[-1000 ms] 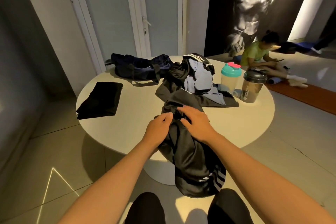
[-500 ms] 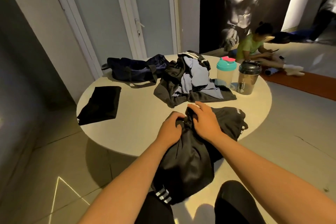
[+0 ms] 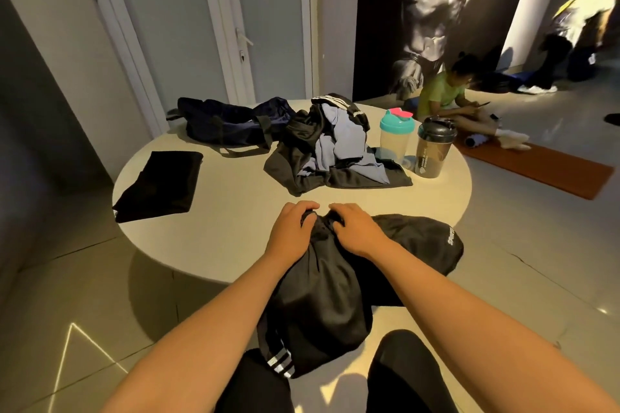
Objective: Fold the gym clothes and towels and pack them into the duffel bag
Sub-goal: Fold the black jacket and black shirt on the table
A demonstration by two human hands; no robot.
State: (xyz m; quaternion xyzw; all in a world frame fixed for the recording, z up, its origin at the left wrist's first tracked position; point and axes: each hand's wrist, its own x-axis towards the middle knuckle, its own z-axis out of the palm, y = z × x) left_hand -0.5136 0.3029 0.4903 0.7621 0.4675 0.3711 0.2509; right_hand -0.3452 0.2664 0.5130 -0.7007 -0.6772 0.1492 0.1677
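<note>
our left hand (image 3: 294,229) and right hand (image 3: 356,230) clutching a bunched black garment (image 3: 318,298), six o'clock on the table (image 3: 235,214), fingertips (image 3: 309,207) half buried in folds, its kind unclear

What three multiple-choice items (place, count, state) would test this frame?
1. Where is the duffel bag? A) at the far side of the table B) on the floor C) on the person's lap
2. How many bottles stand on the table? A) one B) two C) three
3. What are the left hand and right hand doing? A) lying flat on bare tabletop B) gripping the bunched black garment C) lifting a bottle
Answers: 1 A, it lies near the far rim; 2 B, one teal-capped, one black-capped; 3 B, fingers curl into the cloth.
</note>
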